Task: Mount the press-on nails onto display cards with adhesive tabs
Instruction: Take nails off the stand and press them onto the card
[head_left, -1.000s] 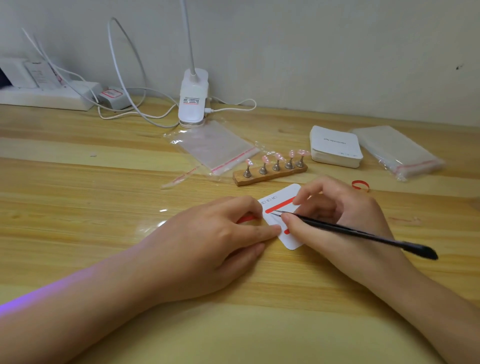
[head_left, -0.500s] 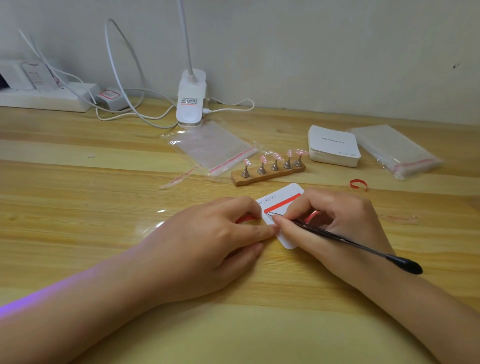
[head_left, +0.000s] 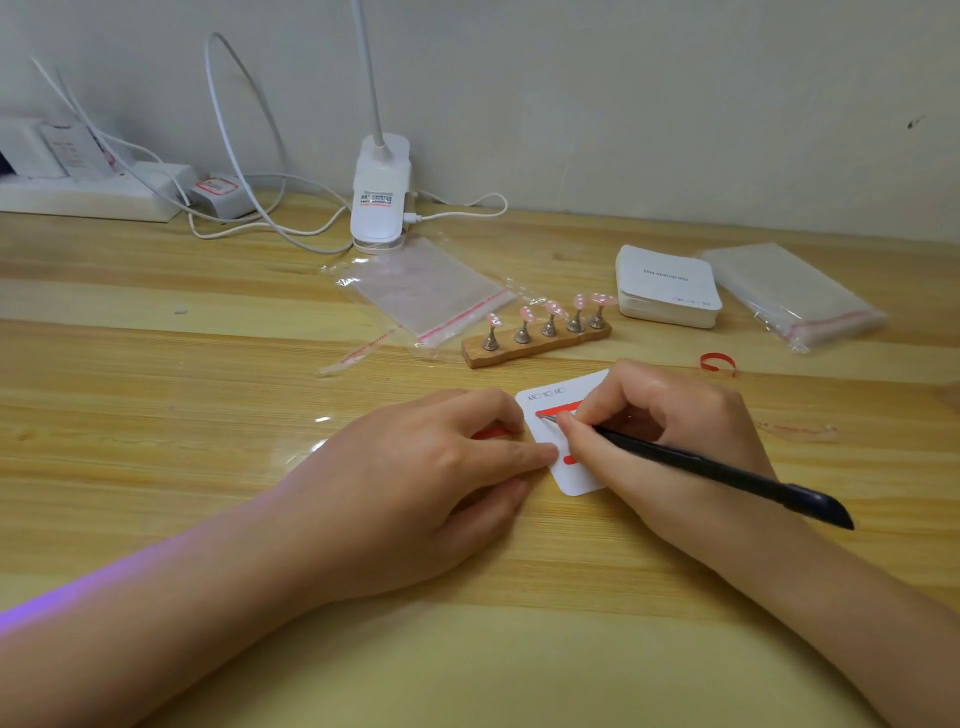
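The right hand (head_left: 670, 431) pinched a thin black tool (head_left: 727, 470) like a pen, its fine tip resting on the end of a red adhesive strip (head_left: 563, 409) on a white display card (head_left: 576, 475). Whether the tip was lifting the strip's backing or pressing it down could not be told. The left hand (head_left: 415, 483) lay over the card's left edge, its fingers curled down onto the card and pinning it flat on the desk (head_left: 208, 415). A second short patch of red (head_left: 570, 459) showed lower on the card, between the two hands.

No nail sat on the card. Just beyond it, five pink press-on nails (head_left: 550, 310) stood on metal pegs in a wooden holder (head_left: 535, 343). The work therefore looked to be at an early stage: the adhesive was being prepared, and all five nails were left to transfer.

Further back lay a stack of blank white cards (head_left: 667, 288), a pile of clear bags (head_left: 789, 296) beside it, one clear bag (head_left: 426, 291) lying alone, and a curl of red backing (head_left: 717, 362). A clip lamp (head_left: 379, 192) and cables stood by the wall.
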